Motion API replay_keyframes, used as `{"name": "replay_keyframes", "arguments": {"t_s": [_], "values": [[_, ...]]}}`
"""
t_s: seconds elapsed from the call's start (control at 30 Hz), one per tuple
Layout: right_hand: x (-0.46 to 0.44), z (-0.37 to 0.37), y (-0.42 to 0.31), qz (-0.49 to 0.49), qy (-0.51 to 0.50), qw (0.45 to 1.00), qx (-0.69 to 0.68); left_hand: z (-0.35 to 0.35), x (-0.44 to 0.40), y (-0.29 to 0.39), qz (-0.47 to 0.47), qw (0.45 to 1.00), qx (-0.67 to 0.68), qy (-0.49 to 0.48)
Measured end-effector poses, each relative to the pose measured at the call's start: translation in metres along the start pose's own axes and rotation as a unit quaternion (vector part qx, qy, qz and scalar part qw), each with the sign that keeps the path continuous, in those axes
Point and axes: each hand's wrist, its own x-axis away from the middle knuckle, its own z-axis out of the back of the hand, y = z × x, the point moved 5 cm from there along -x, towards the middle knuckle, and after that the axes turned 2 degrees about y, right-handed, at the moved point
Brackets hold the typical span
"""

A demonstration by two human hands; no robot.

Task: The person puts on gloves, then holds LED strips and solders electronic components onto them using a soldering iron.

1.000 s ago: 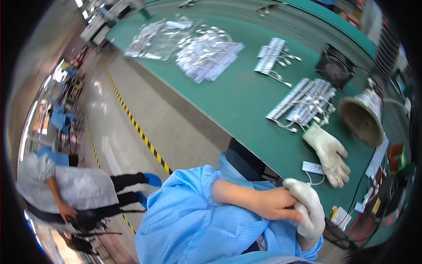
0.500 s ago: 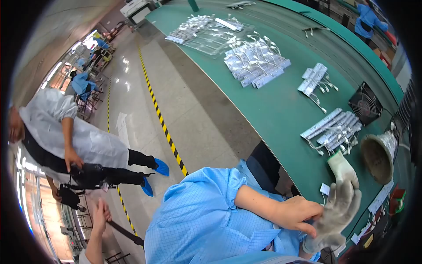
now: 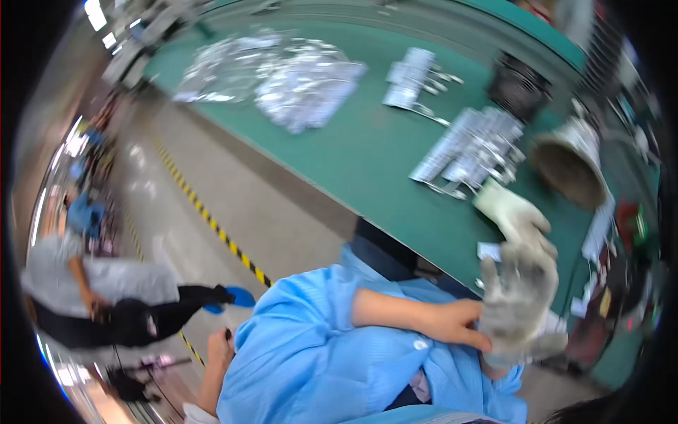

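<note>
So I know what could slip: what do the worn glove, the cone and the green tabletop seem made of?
Worn glove: probably fabric; matte, off-white with grey smudges. Cone: perhaps thin metal or foil; silvery outside, dull brown inside. Tabletop: maybe rubber matting or laminate; even, low-sheen green; blur hides texture.

We note one off-white glove (image 3: 528, 286), palm side greyed and facing us, worn on the right hand (image 3: 521, 302), fingers extended toward the green table (image 3: 395, 194), its wrist end beside the bare left hand (image 3: 452, 323).
</note>
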Motion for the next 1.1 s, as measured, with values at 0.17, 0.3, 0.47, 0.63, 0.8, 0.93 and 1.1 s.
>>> {"name": "replay_keyframes", "arguments": {"t_s": [0.17, 0.3, 0.47, 0.63, 0.8, 0.93, 1.1], "values": [[0.005, 0.017, -0.029, -0.002, 0.044, 0.997, 0.066, 0.011, 0.008, 0.020, -0.098, 0.954, -0.282, 0.029], [0.009, 0.032, -0.061, 0.019, 0.094, 0.977, 0.191, 0.058, 0.026, 0.056, -0.063, 0.908, -0.389, 0.145], [-0.004, 0.038, -0.080, -0.035, 0.151, 0.926, 0.345, 0.105, 0.010, 0.102, -0.086, 0.770, -0.544, 0.323], [-0.029, 0.025, -0.092, -0.129, 0.171, 0.890, 0.402, 0.131, -0.032, 0.099, 0.020, 0.725, -0.615, 0.310], [-0.045, 0.028, -0.085, -0.225, 0.142, 0.880, 0.393, 0.156, -0.054, 0.088, 0.154, 0.815, -0.461, 0.316], [-0.050, 0.035, -0.073, -0.274, 0.144, 0.871, 0.382, 0.165, -0.055, 0.087, 0.204, 0.851, -0.368, 0.314], [-0.048, 0.060, -0.041, -0.302, 0.188, 0.853, 0.382, 0.158, -0.053, 0.094, 0.171, 0.875, -0.339, 0.300]]}}
